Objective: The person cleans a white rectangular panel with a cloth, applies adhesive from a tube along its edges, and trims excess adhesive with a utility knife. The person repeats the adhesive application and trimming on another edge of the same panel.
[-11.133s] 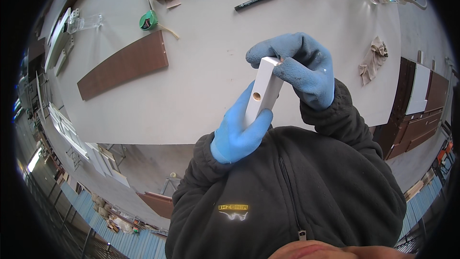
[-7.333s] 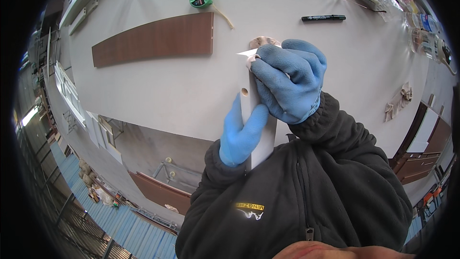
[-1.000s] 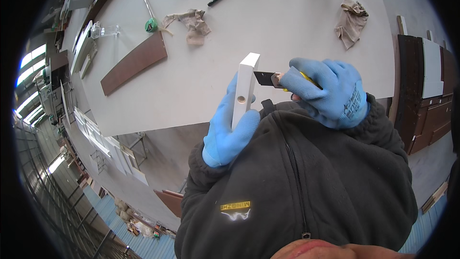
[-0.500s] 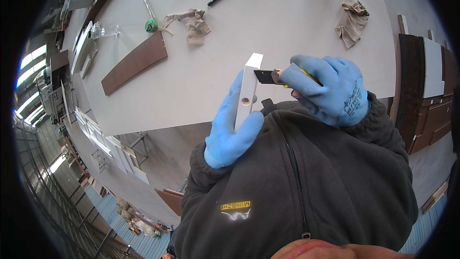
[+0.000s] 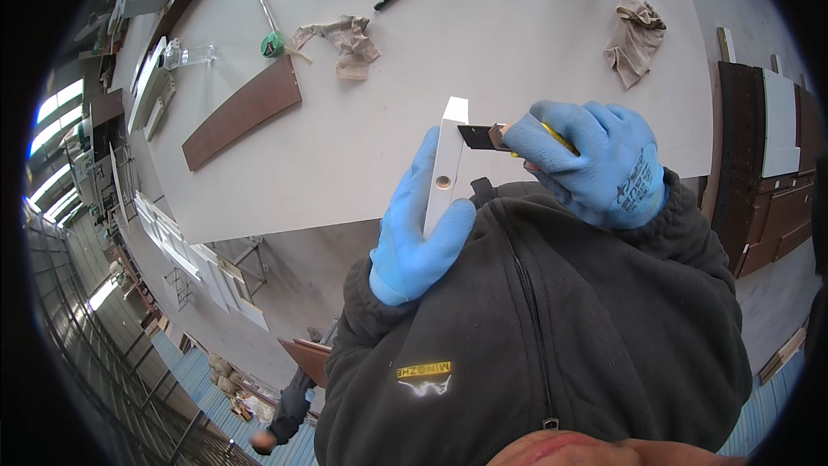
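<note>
White bar (image 5: 446, 155) | clasped between left hand's (image 5: 412, 233) thumb and fingers | right hand (image 5: 595, 160) closed around knife (image 5: 498, 137), blade (image 5: 477, 137) at bar's side | tabletop (image 5: 517, 43) beyond hands

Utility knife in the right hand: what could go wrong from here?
The knife blade, extended from the right hand, meets the edge of the white piece; a slip might carry it toward the left hand, gripping just below, and the glove may not stop a cut.

Too much pressure could gouge the white surface.

Only the left hand visibly supports the piece, so it might twist under the blade.
</note>
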`<state>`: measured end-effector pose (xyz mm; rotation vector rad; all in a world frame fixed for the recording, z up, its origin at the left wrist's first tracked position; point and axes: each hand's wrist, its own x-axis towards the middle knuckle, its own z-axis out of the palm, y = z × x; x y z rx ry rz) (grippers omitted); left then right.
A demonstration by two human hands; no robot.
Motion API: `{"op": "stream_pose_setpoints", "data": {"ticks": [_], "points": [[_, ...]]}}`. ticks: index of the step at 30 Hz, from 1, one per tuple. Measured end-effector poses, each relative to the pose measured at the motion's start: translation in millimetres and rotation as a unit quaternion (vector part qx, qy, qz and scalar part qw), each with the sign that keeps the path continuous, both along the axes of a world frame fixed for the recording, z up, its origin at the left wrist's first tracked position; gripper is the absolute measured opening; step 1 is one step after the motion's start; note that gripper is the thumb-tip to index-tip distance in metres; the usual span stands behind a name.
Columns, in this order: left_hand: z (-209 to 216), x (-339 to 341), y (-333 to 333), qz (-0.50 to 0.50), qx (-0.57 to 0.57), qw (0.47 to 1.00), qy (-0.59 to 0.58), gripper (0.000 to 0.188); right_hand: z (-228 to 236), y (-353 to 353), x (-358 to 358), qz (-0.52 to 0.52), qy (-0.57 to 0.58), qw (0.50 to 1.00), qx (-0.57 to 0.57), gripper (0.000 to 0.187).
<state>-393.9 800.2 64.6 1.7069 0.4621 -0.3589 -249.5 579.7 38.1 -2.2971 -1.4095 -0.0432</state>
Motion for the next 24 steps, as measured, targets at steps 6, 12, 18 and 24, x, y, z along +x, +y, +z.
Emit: {"op": "stream_pose_setpoints", "data": {"ticks": [6,12,18,24], "points": [[-1,0,-2,0.003,0.023,1.000,0.007,0.080,-2,-3,-1,-0.006,-0.026,0.999,-0.029,0.033],[-4,-3,-3,0.022,0.008,1.000,0.012,0.079,-5,-4,0,-0.001,-0.043,0.998,-0.039,0.036],[-7,-19,0,0.016,-0.003,0.998,0.053,0.064,-6,-15,58,-0.170,-0.127,0.974,0.081,0.035],[-17,-22,9,0.047,-0.120,0.987,0.098,0.062,-30,-19,41,-0.047,-0.030,0.992,0.116,0.027]]}}
